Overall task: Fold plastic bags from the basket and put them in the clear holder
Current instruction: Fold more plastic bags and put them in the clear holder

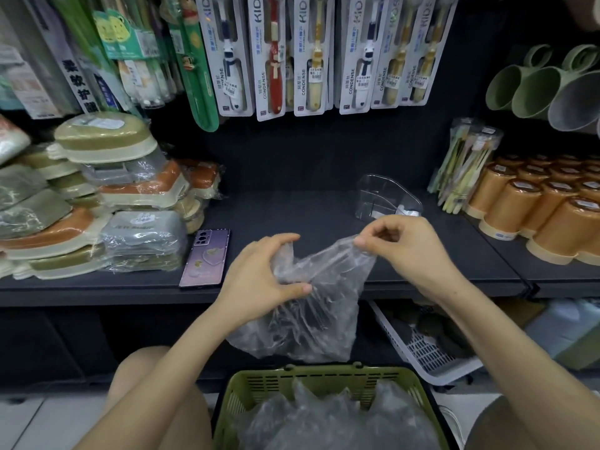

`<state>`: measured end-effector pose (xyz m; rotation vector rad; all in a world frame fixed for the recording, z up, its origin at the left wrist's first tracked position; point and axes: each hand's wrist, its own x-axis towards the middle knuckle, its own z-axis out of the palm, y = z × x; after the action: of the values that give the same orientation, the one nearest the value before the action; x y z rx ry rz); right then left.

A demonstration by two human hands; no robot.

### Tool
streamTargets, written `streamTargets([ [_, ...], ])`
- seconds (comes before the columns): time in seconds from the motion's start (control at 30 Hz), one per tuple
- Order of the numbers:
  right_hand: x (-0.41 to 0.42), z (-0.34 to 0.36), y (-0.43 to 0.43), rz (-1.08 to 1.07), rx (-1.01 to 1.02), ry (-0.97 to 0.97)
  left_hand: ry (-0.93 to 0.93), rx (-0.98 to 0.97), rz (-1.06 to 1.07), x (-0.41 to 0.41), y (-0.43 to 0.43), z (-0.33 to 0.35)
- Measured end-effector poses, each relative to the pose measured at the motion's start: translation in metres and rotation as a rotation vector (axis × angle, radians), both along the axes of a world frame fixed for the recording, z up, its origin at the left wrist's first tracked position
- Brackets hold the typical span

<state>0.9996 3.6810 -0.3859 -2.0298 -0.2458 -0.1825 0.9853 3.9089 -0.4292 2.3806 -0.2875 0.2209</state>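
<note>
A crinkled clear plastic bag (311, 306) hangs just above the green slotted plastic basket (319, 373), itself full of more bags. The left hand (259, 274) grips 1 bunched top corner w/ curled fingers & thumb, while the right hand (412, 248) pinches the other btwn thumb & fingertips. The clear curved plastic holder (386, 196) stands above & beyond the basket, to its right, on the dark shelf (292, 216); prob. best to draw the 2 corners apart till the top edge is taut, then smooth flat before the 1st fold.

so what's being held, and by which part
Both hold one clear plastic bag: the left hand grips its bunched side, the right hand pinches its top edge.
</note>
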Motion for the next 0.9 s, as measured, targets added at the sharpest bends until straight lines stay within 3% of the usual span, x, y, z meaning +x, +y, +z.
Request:
streamTargets([
  [0.1,0.002,0.001,-0.021,-0.025,0.04,0.0,0.009,-0.08,-0.003,-0.003,0.017,-0.003],
  [0.2,0.001,0.0,-0.036,-0.01,0.042,0.017,0.151,-0.449,-0.022,-0.01,0.03,-0.002],
  [0.27,0.0,-0.001,-0.038,0.029,0.016,0.038,0.192,-0.597,-0.016,-0.011,0.03,-0.001],
  [0.43,-0.002,0.001,-0.035,0.065,0.034,0.047,0.162,-0.858,0.187,-0.006,0.023,0.008],
  [0.67,-0.01,-0.002,-0.038,-0.018,0.106,0.04,0.257,-1.148,0.408,-0.003,0.026,0.011],
  [0.77,-0.013,-0.004,-0.034,-0.049,0.087,0.012,0.161,-1.072,0.487,-0.001,0.026,0.008],
  [0.83,-0.013,-0.001,-0.029,-0.025,0.045,-0.013,-0.075,-0.747,0.497,0.0,0.027,0.007],
  [0.9,-0.012,0.008,-0.019,0.052,0.002,-0.027,-0.245,-0.424,0.274,0.001,0.018,0.017],
])
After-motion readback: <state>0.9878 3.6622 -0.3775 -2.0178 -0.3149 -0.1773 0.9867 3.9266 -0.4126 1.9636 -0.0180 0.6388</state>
